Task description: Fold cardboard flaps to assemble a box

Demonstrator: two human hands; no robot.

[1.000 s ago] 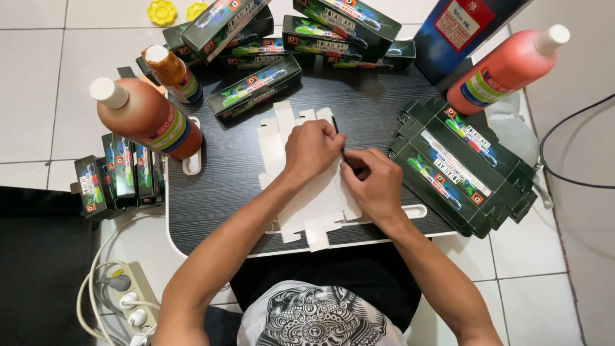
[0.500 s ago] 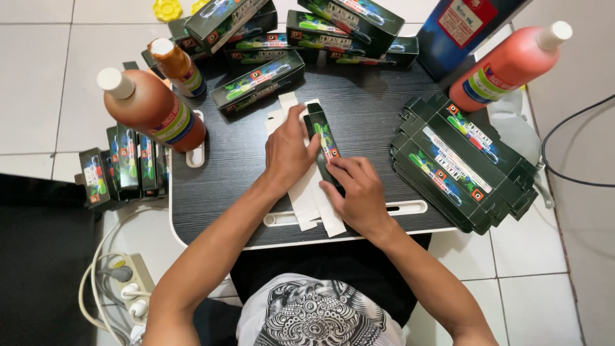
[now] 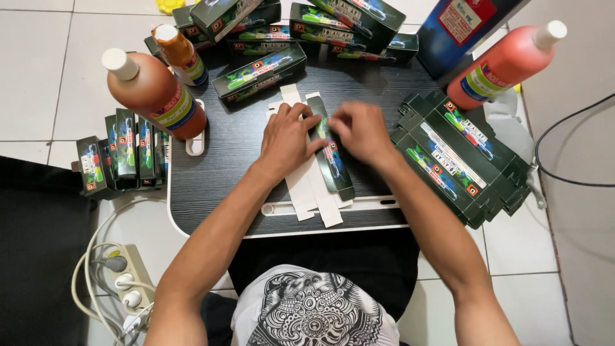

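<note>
From the head camera, the dark folding table (image 3: 211, 173) carries the work. At its middle lies a flat unfolded carton blank (image 3: 333, 157), dark green print up, resting on white, unprinted blanks (image 3: 307, 192) stacked beneath it. Half a second ago the blank lay slanted, pinned under both hands nearer the table's front edge; now it lies longer and straighter, and both hands have moved to its far end. That suggests the folding has passed from flattening to working the end flaps.

The left hand (image 3: 287, 138) lies palm down on the blank's left edge, fingers spread and pressing. The right hand (image 3: 362, 131) pinches the blank's upper end, fingers curled close, blurred by motion.

At the table's left corner stands a big red-brown bottle (image 3: 157, 96) with a smaller orange bottle (image 3: 181, 54) behind it. A stack of flat green cartons (image 3: 458, 160) sits at the table's right edge, and folded boxes (image 3: 259, 69) crowd its far side.
</note>
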